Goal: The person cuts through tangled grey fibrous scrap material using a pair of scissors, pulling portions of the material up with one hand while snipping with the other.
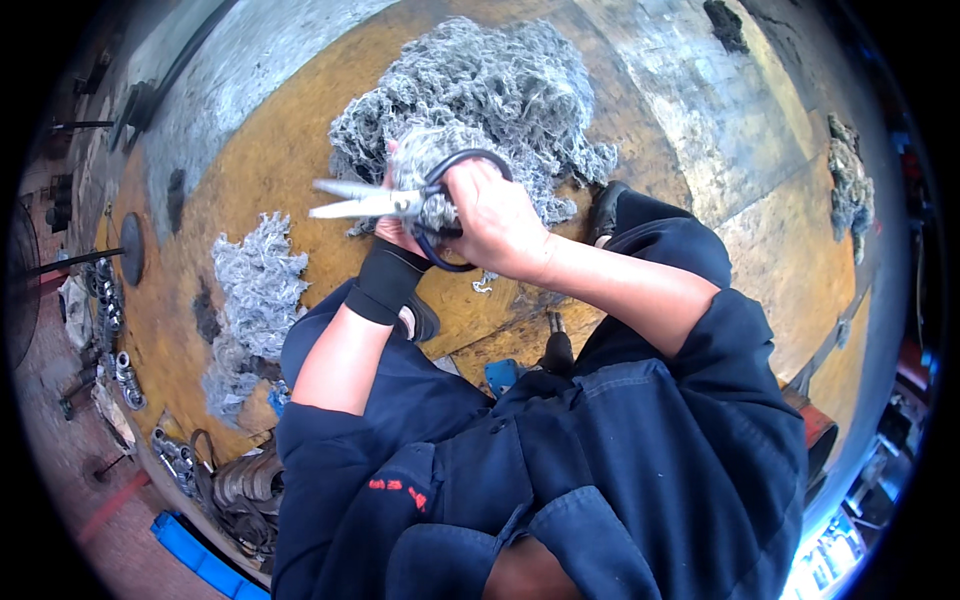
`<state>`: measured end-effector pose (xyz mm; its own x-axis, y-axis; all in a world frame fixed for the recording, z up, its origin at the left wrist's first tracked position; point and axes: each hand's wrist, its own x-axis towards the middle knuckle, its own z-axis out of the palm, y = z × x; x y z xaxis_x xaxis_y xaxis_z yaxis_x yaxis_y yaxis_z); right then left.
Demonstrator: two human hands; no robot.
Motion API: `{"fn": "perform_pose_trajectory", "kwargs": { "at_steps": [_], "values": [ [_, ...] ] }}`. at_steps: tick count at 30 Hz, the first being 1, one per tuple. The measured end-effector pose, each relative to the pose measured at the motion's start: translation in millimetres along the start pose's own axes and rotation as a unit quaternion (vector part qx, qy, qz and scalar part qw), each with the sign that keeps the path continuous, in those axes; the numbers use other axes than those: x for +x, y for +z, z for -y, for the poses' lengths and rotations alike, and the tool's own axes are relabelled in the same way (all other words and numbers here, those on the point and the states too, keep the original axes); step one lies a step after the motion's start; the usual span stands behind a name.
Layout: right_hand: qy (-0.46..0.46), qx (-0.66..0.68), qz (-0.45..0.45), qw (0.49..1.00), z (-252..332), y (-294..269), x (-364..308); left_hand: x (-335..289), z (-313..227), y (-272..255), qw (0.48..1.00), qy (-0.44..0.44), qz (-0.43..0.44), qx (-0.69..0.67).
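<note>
My right hand is closed round the dark looped handles of a large pair of scissors, whose bright blades stand apart and point left. Tufts of grey fibre show between the handles. Behind the scissors, my left hand wears a black wrist band and is closed on a wad of grey fibre; most of its fingers are hidden. Just beyond both hands spreads a big heap of shaggy grey fibre. A smaller, paler fibre heap lies by my left arm.
All this is on a stained yellow-brown floor sheet. A dark-handled tool and a blue object lie between my legs. Metal parts line the left side. Fibre clumps lie far right, and a blue tray sits lower left.
</note>
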<state>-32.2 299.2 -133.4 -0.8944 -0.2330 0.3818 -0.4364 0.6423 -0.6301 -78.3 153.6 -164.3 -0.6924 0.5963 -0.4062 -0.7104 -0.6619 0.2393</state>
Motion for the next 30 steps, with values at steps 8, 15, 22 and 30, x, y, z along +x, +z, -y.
{"fn": "perform_pose_trajectory", "kwargs": {
  "at_steps": [8, 15, 22, 30],
  "values": [
    [-0.083, 0.036, 0.091, 0.992, -4.7, 0.1, -17.6, -11.5, 5.5, -30.4, 0.966, 0.064, -0.038, 0.246],
    [-0.005, 0.065, 0.111, 0.992, -5.6, -20.0, -19.6, -18.2, -13.0, -39.7, 0.997, -0.008, -0.009, 0.075],
    [0.369, 0.091, 0.105, 0.919, -36.6, -42.5, -8.7, -37.1, -48.5, -58.1, 0.994, -0.022, -0.009, 0.105],
    [0.52, 0.45, 0.175, 0.705, -62.8, 0.9, -21.2, -69.2, -25.6, -22.4, 0.995, -0.059, -0.059, 0.046]
  ]
}}
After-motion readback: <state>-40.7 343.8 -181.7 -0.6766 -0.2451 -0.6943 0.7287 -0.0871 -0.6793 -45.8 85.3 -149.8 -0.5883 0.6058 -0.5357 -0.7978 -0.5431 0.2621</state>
